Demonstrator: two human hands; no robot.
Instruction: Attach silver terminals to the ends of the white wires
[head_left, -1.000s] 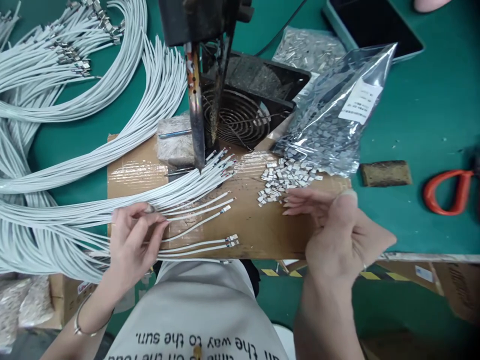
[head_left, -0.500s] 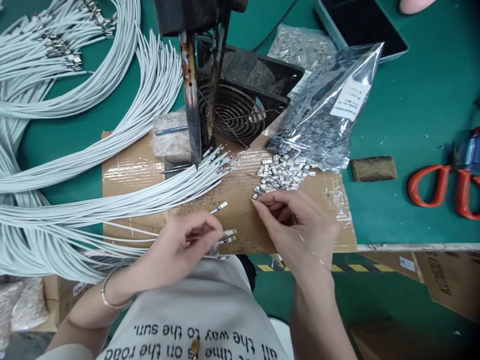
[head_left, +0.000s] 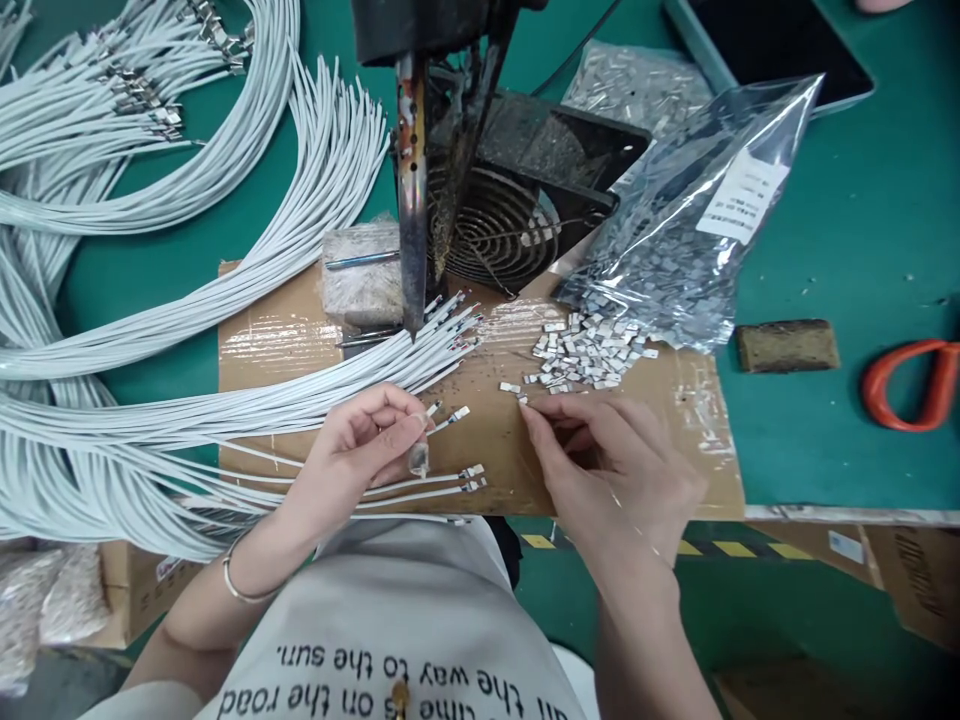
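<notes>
My left hand (head_left: 375, 435) is closed in a pinch on a white wire (head_left: 433, 408), whose dark-banded end pokes out past the fingertips. A small clear, greyish piece (head_left: 418, 460) shows under those fingers; I cannot tell what it is. Just right of that hand lies a wire with a metal connector (head_left: 459, 414) on its end, and nearer the front edge are more tipped wires (head_left: 471, 478). My right hand (head_left: 600, 450) pinches a tiny silvery connector (head_left: 523, 399) at the near side of a loose connector pile (head_left: 589, 350). A soldering iron (head_left: 412, 200) points down above the wire bundle (head_left: 360, 375).
Behind the cardboard mat (head_left: 255, 330) stand a black fan (head_left: 510, 235) and a clear bag of connectors (head_left: 675, 260). A wrapped block (head_left: 361, 270) sits left of the iron. Right are a brown block (head_left: 787, 346) and red-handled pliers (head_left: 907, 385). White cable coils (head_left: 247, 130) fill the left.
My left hand has risen away from the front edge, uncovering the tipped wires there. My right hand has come slightly off the pile with a connector. The view has shifted a little.
</notes>
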